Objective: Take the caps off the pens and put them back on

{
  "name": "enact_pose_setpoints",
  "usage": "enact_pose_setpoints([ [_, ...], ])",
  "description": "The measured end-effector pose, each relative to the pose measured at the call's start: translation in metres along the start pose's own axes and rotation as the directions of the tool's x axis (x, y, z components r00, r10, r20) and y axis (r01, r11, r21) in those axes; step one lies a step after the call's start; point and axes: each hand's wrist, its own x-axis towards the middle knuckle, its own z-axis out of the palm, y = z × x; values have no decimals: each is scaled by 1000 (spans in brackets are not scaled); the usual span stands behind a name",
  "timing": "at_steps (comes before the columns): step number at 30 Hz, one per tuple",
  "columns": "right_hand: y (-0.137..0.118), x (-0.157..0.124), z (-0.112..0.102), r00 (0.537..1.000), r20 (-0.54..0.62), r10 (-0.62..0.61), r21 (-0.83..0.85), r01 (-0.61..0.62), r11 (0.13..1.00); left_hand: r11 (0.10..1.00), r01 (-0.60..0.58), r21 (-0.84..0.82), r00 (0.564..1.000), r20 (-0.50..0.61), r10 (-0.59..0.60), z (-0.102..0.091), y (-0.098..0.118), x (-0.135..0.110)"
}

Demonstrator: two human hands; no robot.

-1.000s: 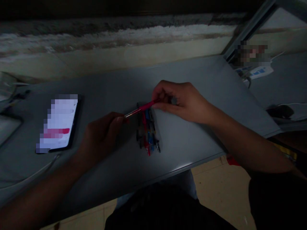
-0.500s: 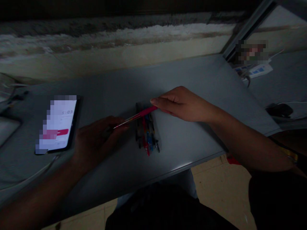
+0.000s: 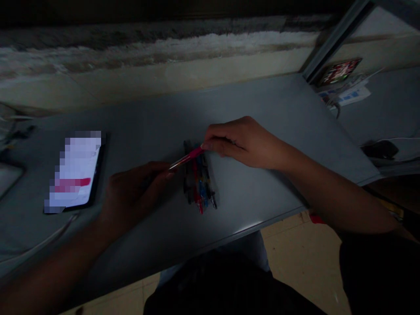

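A pen (image 3: 186, 160) with a pink grip and a clear barrel is stretched between my two hands, tilted up toward the right. My left hand (image 3: 136, 188) pinches its clear end between thumb and fingers. At the pink end, the fingertips of my right hand (image 3: 236, 142) are closed on it; the tip itself is hidden. Just below the held pen, several pens (image 3: 200, 188) lie side by side on the grey desk (image 3: 259, 188), among them black, red and blue ones.
To the left lies a phone (image 3: 77, 170) with a lit screen, a cable (image 3: 52, 238) close to its lower end. A partition post (image 3: 334, 43) rises at the right; past it are papers (image 3: 354, 95), a lit screen (image 3: 341, 71) and a dark computer mouse (image 3: 380, 149). A wall (image 3: 183, 70) borders the back.
My right hand has slid left along the pen toward its middle, so less of the pink grip shows. My left hand still pinches the other end. The view has shifted slightly.
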Motion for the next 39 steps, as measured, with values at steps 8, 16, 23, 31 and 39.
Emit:
enact_pose_setpoints([
  [8, -16, -2, -1, 983, 5, 183, 209, -180, 961, 954, -284, 102, 958, -24, 287, -3, 16, -4],
  [16, -6, 3, 23, 938, 57, 342, 510, -321, 798, 748, -650, -133, 733, 147, 664, 5, 20, -3],
  [23, -7, 5, 34, 941, 82, 330, 635, -304, 710, 777, -608, -162, 771, 111, 627, 9, 25, -5],
  [31, -11, 3, 43, 952, 180, 247, 687, -301, 661, 814, -574, -83, 815, 37, 579, 15, 8, -18],
  [39, -14, 1, 44, 950, 241, 200, 641, -310, 702, 792, -596, -130, 794, 51, 606, 10, 22, -7],
])
